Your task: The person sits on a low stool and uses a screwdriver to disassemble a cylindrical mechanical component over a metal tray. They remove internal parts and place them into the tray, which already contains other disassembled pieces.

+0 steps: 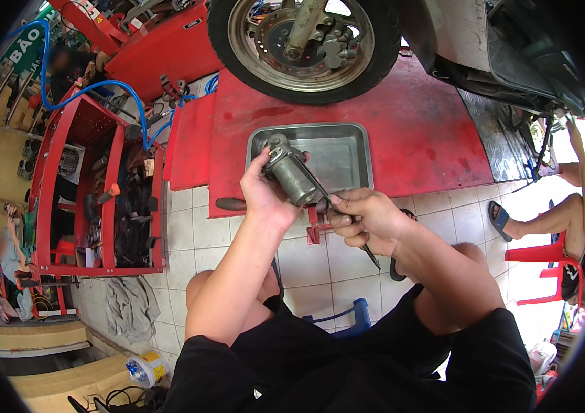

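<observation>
My left hand (267, 189) is wrapped round a grey metal cylinder (295, 177) with a cast end, which looks like a starter motor. It is tilted over the near side of a shallow steel tray (344, 155). Pinched in my right hand (369, 221) is a slim dark rod-like tool (373, 257). Its upper end runs along the cylinder's right side, and its pointed lower end sticks out below my fingers. Whether that upper end touches the metal, I cannot tell. A dark handle (230, 204) lies at the red platform's near edge, left of my hands.
The tray stands on a red platform (419, 131), below a motorbike's front wheel (304, 51). To the left is a red tool cart (103, 265) with a blue hose (124, 84) above it. A person's leg (547, 219) and a red stool (543, 256) are at the right.
</observation>
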A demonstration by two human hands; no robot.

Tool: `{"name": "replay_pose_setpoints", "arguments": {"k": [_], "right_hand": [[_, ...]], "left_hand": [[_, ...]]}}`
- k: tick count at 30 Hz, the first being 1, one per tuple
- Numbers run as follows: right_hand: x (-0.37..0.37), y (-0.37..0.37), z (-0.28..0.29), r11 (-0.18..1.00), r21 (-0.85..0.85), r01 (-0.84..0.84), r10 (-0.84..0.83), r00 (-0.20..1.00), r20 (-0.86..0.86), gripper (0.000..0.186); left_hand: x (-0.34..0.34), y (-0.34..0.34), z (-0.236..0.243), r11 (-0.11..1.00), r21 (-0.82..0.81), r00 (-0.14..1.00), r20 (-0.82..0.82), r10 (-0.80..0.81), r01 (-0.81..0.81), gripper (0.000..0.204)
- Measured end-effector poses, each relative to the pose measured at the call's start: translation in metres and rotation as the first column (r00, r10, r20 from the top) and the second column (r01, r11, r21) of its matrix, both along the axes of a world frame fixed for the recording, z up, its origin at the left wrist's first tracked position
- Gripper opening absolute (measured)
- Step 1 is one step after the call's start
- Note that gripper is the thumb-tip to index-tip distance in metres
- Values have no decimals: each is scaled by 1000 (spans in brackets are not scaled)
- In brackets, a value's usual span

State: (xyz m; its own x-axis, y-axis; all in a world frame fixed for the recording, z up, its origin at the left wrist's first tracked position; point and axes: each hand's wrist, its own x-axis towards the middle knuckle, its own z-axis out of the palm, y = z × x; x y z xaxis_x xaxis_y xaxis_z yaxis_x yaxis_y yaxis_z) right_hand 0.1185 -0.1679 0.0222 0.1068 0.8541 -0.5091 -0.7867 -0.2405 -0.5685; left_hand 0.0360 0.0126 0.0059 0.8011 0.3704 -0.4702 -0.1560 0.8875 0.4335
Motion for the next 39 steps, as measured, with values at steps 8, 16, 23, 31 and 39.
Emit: {"name": "replay_pose_setpoints", "arguments": {"k": [8,16,23,31,39], "right_hand": [[0,0,0,1000,-4,-5,5,999,-36,31],[-5,0,0,1000,-1,-13,13,999,-41,32],[-5,-1,-2,1000,-18,-1,0,1000,-25,32],[-6,0,3,1000,3,13,-13,992,-125,28],[-9,-2,-4,987,153,-38,86,944,-320,23]], "left_hand": [[0,0,0,999,-19,1000,-13,27,-27,52],[1,-5,1,999,-17,999,-27,32,-33,53],[2,-6,1,997,-52,999,-3,50,-50,53],[2,-8,-2,998,-39,994,102,46,-42,56],[2,-7,-8,996,-73,944,328,-26,53,63]]}}
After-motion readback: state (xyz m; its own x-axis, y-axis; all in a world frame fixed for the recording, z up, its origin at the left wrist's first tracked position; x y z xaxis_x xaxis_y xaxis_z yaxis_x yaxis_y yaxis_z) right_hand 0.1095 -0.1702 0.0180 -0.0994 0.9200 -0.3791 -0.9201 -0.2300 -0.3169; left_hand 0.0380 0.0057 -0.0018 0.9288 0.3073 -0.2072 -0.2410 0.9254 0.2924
